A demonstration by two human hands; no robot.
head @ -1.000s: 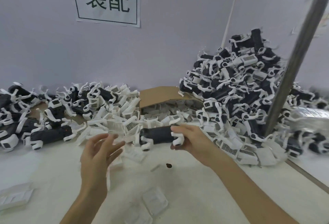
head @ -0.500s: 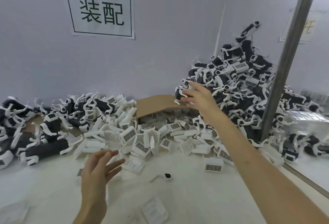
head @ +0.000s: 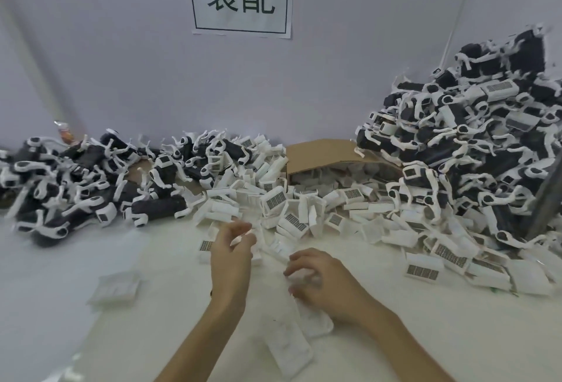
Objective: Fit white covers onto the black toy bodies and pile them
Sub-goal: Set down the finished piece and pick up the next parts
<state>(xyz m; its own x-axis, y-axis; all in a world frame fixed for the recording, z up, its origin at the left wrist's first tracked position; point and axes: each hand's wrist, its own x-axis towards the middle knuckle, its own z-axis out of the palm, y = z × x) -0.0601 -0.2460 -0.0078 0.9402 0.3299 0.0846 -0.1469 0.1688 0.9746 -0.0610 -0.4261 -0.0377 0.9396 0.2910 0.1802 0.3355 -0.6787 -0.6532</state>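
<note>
White covers (head: 275,202) heaped on table (head: 91,245), just beyond both grips, left grip (head: 234,248) loosely spread, empty, right grip (head: 316,281) curled over one cover, hold unclear, black toy bodies (head: 159,208) well left.

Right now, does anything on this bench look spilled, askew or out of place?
The cardboard box appears tipped, with white covers spilling from its mouth across the table. A small orange object by the wall at far left matches no toy part; it is too blurred to identify.
</note>
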